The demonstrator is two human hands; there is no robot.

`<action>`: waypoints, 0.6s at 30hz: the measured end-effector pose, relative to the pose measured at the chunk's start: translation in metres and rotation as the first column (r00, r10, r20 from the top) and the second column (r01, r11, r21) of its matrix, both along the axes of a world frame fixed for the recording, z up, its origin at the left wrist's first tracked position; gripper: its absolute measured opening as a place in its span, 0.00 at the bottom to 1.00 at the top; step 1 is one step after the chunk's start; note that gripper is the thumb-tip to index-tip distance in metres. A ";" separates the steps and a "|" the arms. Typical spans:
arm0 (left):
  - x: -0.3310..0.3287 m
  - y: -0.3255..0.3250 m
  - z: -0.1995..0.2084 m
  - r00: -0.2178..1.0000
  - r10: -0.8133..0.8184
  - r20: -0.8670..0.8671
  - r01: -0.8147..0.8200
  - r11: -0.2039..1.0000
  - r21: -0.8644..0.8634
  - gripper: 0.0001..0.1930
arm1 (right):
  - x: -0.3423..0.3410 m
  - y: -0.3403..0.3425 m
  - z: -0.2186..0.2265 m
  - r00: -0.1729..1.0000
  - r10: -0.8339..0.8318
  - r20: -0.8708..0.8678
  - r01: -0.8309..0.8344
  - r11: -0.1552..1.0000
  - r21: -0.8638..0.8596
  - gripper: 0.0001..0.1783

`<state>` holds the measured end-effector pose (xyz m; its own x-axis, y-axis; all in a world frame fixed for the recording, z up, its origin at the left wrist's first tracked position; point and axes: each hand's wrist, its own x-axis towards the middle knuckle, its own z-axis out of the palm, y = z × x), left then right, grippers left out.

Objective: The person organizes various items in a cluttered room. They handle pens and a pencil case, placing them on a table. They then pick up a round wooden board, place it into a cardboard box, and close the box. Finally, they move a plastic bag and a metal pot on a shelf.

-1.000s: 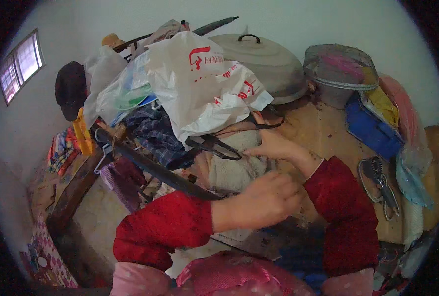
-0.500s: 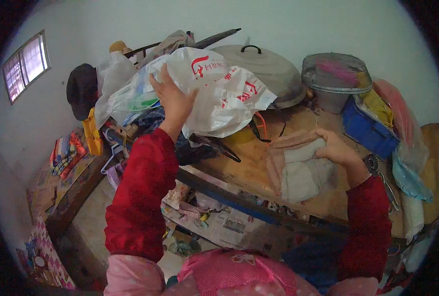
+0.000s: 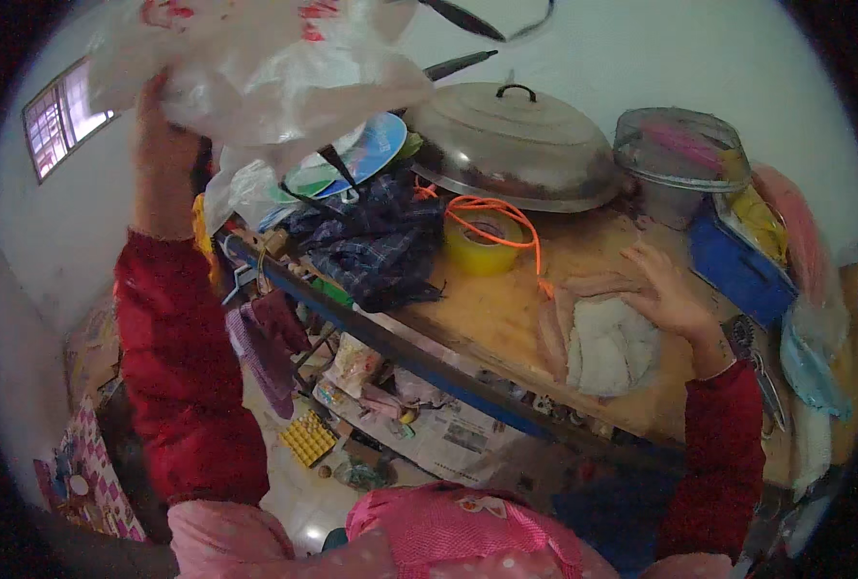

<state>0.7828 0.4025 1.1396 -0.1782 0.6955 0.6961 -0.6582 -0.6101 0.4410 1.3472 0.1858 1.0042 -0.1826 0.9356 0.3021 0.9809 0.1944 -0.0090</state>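
Note:
My left hand [image 3: 165, 159] is raised at the upper left, gripping a white plastic bag [image 3: 284, 92] with red print; the bag hides most of its fingers. Thin dark straps show at the bag's upper right and below it. Under the lifted bag lie a crumpled dark plaid cloth [image 3: 371, 236] and a blue round fan-like sheet [image 3: 381, 145]. My right hand [image 3: 675, 301] has its fingers spread over the edge of a folded white cloth [image 3: 607, 352] with a pinkish-brown border, lying on the wooden table [image 3: 477, 318]; no grip on it shows.
A roll of yellow tape [image 3: 482, 253] with an orange cord [image 3: 506, 205] lies mid-table. Behind stand a large metal lid [image 3: 516, 135] and a mesh-covered basket [image 3: 680, 145]. A blue bin [image 3: 737, 256] and scissors [image 3: 768, 386] are at the right. Shelf clutter sits below the table's edge.
My left hand has lifted the plastic bag up and left, uncovering the plaid cloth, tape and orange cord. My right hand's fingers have spread from their hold on the white cloth.

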 end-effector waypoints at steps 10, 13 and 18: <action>-0.231 -0.135 -0.144 0.617 0.729 -0.298 -0.787 0.585 -0.198 0.28 | -0.179 0.116 0.018 0.799 0.598 0.057 -0.601 0.798 0.054 0.24; -0.228 -0.177 -0.204 0.585 0.725 -0.365 -0.810 0.502 -0.302 0.27 | -0.223 0.162 -0.001 0.704 0.710 0.008 -0.706 0.699 0.112 0.24; -0.210 -0.211 -0.295 0.725 0.632 -0.274 -0.681 0.600 -0.420 0.26 | -0.333 0.142 -0.031 0.340 0.533 -0.775 -0.885 0.460 -0.071 0.42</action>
